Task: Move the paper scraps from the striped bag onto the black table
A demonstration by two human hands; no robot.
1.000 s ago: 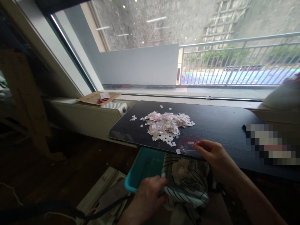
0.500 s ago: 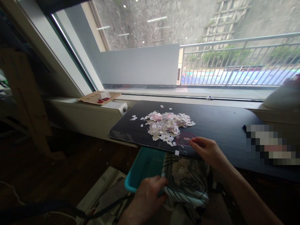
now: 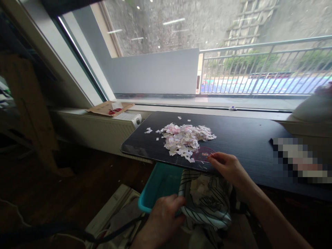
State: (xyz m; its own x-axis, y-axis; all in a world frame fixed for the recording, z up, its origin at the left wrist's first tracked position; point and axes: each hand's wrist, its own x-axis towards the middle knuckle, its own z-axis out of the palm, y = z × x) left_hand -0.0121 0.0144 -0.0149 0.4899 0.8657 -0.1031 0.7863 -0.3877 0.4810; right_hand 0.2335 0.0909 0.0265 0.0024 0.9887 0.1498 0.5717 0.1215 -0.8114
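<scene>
At the near left, a smooth turquoise tub (image 3: 142,204) is sitting below the table edge. The left hand (image 3: 166,209) is gripping striped cloth (image 3: 219,192) at a rim, thumb and fingers closed. Farther off, square-cut paper scraps (image 3: 181,138) are forming a loose heap on the dark, grained tabletop (image 3: 241,138). To the right, a clear, pink-edged round sheet (image 3: 199,154) is lying near the heap, the right hand (image 3: 228,166) pinching its edge between closed fingertips.
</scene>
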